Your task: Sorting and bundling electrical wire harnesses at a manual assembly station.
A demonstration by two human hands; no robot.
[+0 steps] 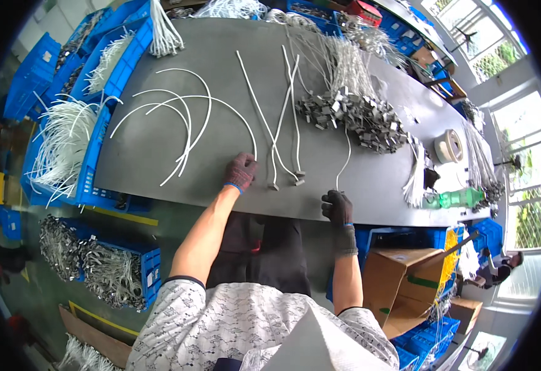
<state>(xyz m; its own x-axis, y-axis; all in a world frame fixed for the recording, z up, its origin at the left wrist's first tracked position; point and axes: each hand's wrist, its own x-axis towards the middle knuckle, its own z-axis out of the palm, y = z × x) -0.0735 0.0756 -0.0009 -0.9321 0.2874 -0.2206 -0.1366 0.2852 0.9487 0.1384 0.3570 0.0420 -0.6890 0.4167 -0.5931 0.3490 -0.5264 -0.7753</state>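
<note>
Well apart, left hand pinches white tube, right hand thin wire, connector heap and blue crates around.

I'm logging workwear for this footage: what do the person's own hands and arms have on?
The left hand wears a dark reddish glove with blue edging at the wrist. The right hand wears a blackish glove with a longer grey cuff. The forearms are bare below short, pale, dark-patterned sleeves; the left one has a dark hem.
</note>
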